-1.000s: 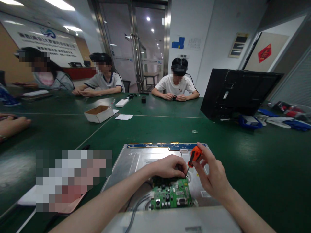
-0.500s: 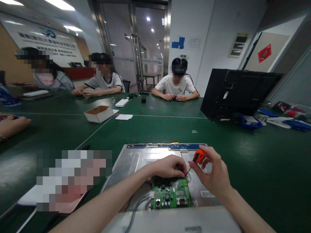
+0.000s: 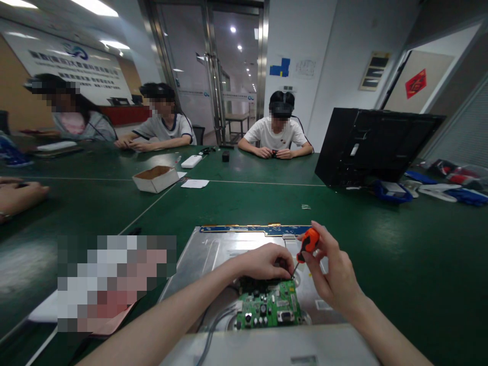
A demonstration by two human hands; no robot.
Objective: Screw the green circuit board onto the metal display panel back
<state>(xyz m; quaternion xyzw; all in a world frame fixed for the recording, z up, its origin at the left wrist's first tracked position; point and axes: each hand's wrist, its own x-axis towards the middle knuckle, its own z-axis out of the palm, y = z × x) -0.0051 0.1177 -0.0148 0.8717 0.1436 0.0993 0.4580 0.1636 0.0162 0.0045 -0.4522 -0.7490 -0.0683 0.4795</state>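
Observation:
An orange-and-black screwdriver [image 3: 309,241] is gripped by the fingers of my right hand [image 3: 337,277], its shaft slanting down to the left. The tip meets the upper right corner of a green circuit board [image 3: 269,305]. My left hand [image 3: 263,262] lies over the board's far edge, fingers curled with their tips at the screwdriver's tip; whatever they pinch is hidden. Beneath the board is a silver metal panel [image 3: 206,249], with a narrow blue circuit strip [image 3: 232,230] along its far edge. Grey cables [image 3: 213,325] run from the board's left side toward me.
A black monitor [image 3: 373,147] stands at the right on the green table, near a blue tray [image 3: 392,190]. A white open box [image 3: 155,179] and papers [image 3: 194,183] lie farther off. Several people sit around the table. A partly blurred-out pink and white item [image 3: 114,325] lies left.
The screwdriver handle tipped right and then came back more upright as my right fingers shifted on it. My left hand and the board have stayed in place.

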